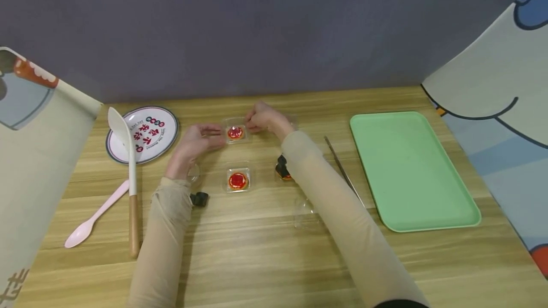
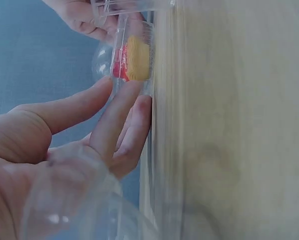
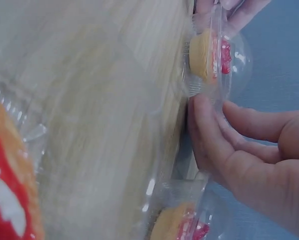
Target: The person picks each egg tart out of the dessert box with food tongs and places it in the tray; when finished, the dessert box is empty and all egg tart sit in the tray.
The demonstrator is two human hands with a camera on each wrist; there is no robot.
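Observation:
Between my two hands is a clear plastic box (image 1: 231,120) with a domed lid. A small yellow tart (image 2: 138,57) with a glossy red top sits inside it. My left hand (image 1: 199,141) pinches the box's left edge between thumb and fingers. At the opposite edge, my right hand (image 1: 267,120) pinches it with thumb and fingertips. A second boxed tart (image 1: 238,180) lies nearer on the table. Another boxed tart (image 3: 174,225) shows low in the right wrist view, close below the right hand. A pastry with black pieces on top (image 1: 282,169) is partly hidden by the right sleeve.
On the left, a white ladle (image 1: 131,165) with a wooden handle lies across a printed plate (image 1: 167,132), beside a pink spoon (image 1: 98,214). A black piece (image 1: 199,198) is by the left sleeve. A thin metal stick (image 1: 342,169) and green tray (image 1: 411,170) lie right.

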